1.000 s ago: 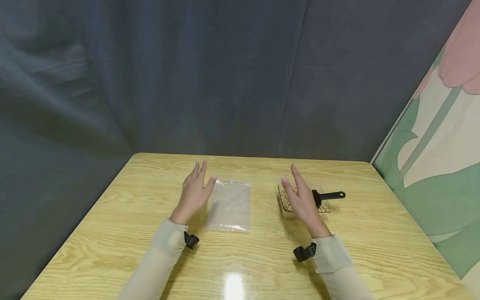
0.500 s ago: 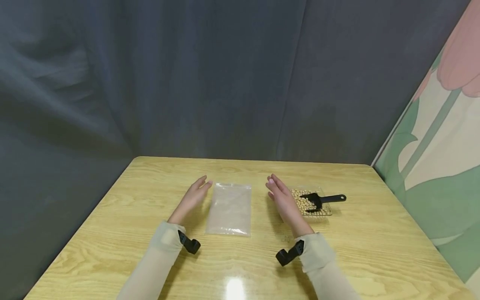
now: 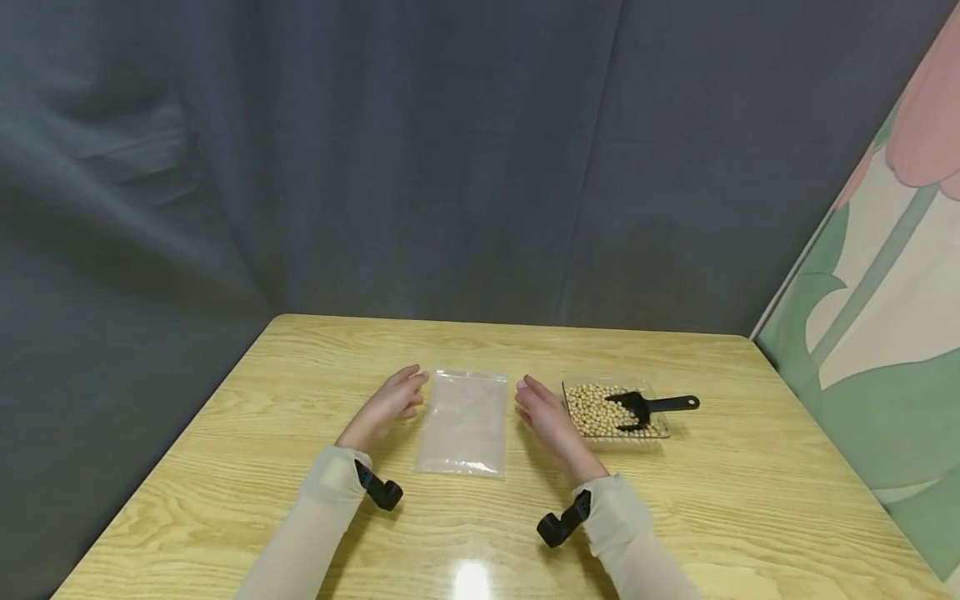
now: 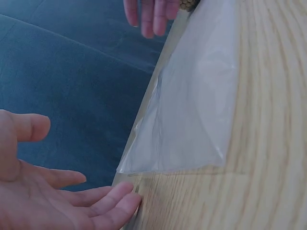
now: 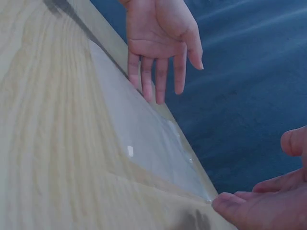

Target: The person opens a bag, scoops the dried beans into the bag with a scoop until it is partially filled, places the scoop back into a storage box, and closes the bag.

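A clear plastic zip bag (image 3: 463,425) lies flat on the wooden table, its zip edge on the far side. On its left side is my left hand (image 3: 386,407), fingers relaxed and holding nothing. My right hand (image 3: 549,418) is on the bag's right side, likewise with nothing in it. In the left wrist view the left fingertips (image 4: 125,199) are right by a corner of the bag (image 4: 192,105). The right wrist view has both hands at opposite sides of the bag (image 5: 144,129), palms facing inward.
To the right of my right hand stands a clear plastic container (image 3: 626,442) of pale round beans (image 3: 592,407). A black scoop (image 3: 637,408) rests in the beans, its handle out over the right rim. A dark curtain (image 3: 450,167) hangs behind the table (image 3: 225,500).
My right hand has moved left, from in front of the bean container to the bag's right side. Both hands have come lower and nearer the bag. The bag and container stay in place.
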The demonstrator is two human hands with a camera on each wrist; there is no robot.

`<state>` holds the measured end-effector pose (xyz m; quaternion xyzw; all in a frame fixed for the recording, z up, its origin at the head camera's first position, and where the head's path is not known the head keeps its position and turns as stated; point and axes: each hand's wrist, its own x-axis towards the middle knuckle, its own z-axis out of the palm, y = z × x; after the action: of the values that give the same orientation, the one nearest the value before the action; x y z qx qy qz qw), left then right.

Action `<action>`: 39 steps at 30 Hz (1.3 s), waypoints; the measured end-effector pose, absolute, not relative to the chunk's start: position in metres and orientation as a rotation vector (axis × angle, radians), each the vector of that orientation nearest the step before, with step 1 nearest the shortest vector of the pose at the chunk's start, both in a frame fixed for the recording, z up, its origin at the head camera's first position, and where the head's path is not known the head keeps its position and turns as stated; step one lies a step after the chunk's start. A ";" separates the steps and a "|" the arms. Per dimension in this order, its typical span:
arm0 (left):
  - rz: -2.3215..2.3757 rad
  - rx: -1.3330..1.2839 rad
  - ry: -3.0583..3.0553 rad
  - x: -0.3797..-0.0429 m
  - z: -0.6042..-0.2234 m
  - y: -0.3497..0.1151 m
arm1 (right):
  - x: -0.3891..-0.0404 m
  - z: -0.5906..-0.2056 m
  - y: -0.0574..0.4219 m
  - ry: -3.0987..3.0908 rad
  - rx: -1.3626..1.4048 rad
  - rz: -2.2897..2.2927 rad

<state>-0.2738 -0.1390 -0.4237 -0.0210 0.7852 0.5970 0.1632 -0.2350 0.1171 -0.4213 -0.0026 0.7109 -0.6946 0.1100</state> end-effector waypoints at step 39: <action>1.722 0.220 2.252 -0.281 -0.438 -0.139 | -0.240 -0.444 0.102 2.143 0.006 -2.013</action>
<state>-0.2805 -0.1387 -0.4377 0.0763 0.7832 0.5989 0.1485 -0.2400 0.1023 -0.4442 0.0020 0.7252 -0.6812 0.1007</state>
